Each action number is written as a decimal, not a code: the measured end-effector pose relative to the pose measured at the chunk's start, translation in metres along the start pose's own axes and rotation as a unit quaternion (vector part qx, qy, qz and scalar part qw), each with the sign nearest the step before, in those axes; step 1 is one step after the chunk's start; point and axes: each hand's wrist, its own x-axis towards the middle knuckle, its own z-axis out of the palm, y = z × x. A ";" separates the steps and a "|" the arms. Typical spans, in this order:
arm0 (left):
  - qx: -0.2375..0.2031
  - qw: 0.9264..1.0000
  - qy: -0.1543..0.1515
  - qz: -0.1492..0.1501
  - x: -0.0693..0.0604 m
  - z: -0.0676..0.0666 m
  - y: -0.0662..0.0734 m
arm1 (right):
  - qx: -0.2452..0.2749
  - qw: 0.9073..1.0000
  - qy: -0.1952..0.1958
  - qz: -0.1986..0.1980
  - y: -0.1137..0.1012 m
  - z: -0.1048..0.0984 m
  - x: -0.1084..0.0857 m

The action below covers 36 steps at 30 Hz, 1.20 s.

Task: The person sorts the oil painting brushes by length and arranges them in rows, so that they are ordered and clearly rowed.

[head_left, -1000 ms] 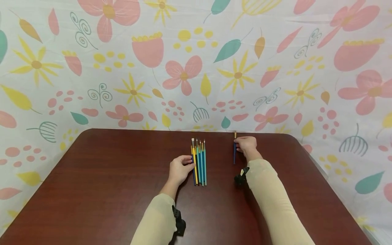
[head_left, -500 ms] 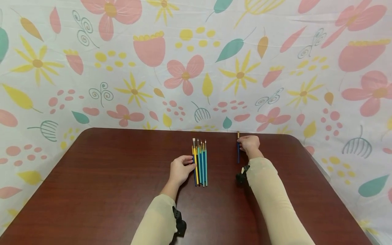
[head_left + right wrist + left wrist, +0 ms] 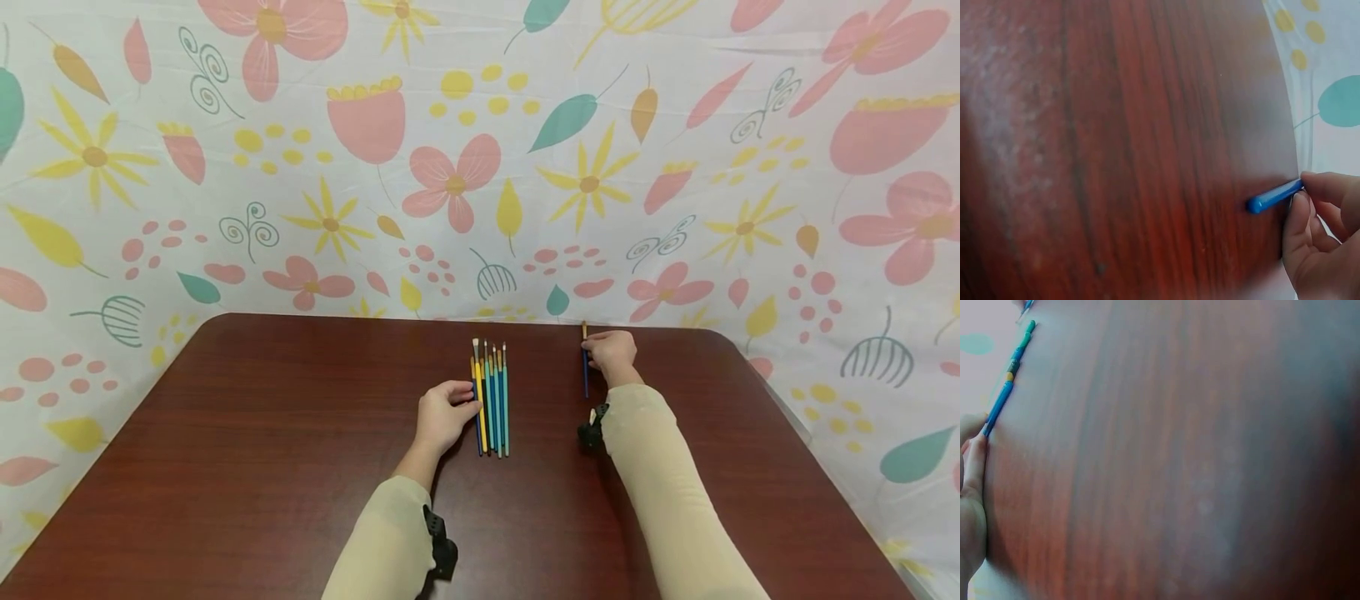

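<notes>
Several paintbrushes [image 3: 491,408] lie side by side on the brown table, bristles toward the wall; their handles are blue, yellow, dark and teal. My left hand [image 3: 444,412] is at the left end of this row, thumb and fingertips pinching the outermost blue and yellow handles. In the left wrist view the row shows edge-on beyond the left hand [image 3: 972,487]. Farther right, near the table's back edge, my right hand [image 3: 611,350] pinches a single blue paintbrush [image 3: 586,379] between thumb and fingers. Its rounded blue handle [image 3: 1272,197] points out of the fingers in the right wrist view.
The dark brown tabletop [image 3: 285,450] has rounded back corners and meets a floral-printed cloth [image 3: 450,125] hanging behind it. Bare tabletop separates the row from the single brush. Each sleeve carries a small black camera [image 3: 441,546].
The right hand and its blue paintbrush have shifted slightly to the right since a second ago, partly with a small turn of the head view. The left hand has stayed at the row.
</notes>
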 end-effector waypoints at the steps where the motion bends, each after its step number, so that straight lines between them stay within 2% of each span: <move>1: 0.000 1.000 0.000 -0.001 0.000 0.000 0.000 | -0.007 1.000 0.001 -0.005 0.001 0.000 -0.001; 5: -0.002 1.000 -0.001 -0.001 0.000 0.002 -0.002 | -0.033 0.999 0.004 -0.019 0.004 0.000 -0.002; 13: -0.004 1.000 -0.002 -0.006 0.000 0.002 -0.005 | -0.038 0.998 0.003 -0.041 0.006 0.000 -0.006; 17: -0.003 1.000 0.003 -0.005 0.001 0.002 -0.007 | -0.053 0.995 0.019 -0.076 0.006 0.001 -0.009; 22: 0.010 1.000 0.012 0.002 0.002 0.002 -0.007 | -0.060 0.988 0.035 -0.140 0.006 0.002 -0.014; 29: 0.005 1.000 0.007 0.006 0.003 0.002 -0.004 | -0.037 0.976 -0.011 -0.215 0.007 0.008 -0.032; 36: 0.004 1.000 0.004 0.004 0.000 0.002 -0.002 | 0.009 0.966 -0.102 -0.237 0.007 0.021 -0.051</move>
